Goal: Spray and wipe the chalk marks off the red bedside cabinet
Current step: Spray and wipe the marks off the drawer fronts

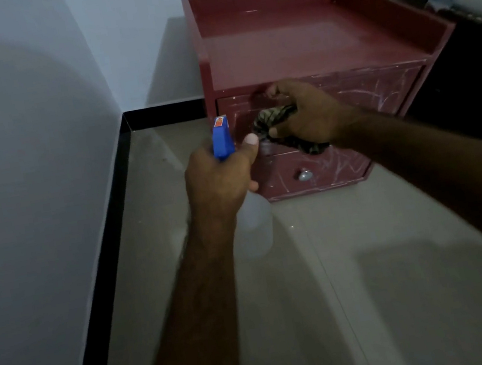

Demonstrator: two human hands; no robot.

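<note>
Head view. Standing on pale glossy floor tiles (371, 256), back against a plain white wall (18, 122): a glossy red, box-shaped bedside cabinet (290, 45).

Just off the cabinet's front left corner, the left hand (220, 182), wrapped round the neck of a translucent plastic spray bottle (222, 139) with a blue trigger head. Thumb raised beside the head, nozzle aimed at the cabinet's front, clear body hanging below the fist, off the floor.

Against the cabinet's upper drawer front, the right hand (311, 114), fingers clenched on a bunched dark patterned cloth (273, 117). Cloth pressed to the red face, one end trailing down to the seam between the two drawers. Hands close together but not touching.

On the cabinet's top, a shallow tray with a raised rim at the back and both sides, shiny. Across both drawer fronts, thin white chalk marks (377, 91), loops and slashes, densest toward the cabinet's right edge. On the lower drawer, below the cloth, a round silver knob (305, 175).

Left of the cabinet, a black skirting strip (107, 244) along the wall's foot. Just beside the cabinet's right side, dark studded upholstery (470, 83).
</note>
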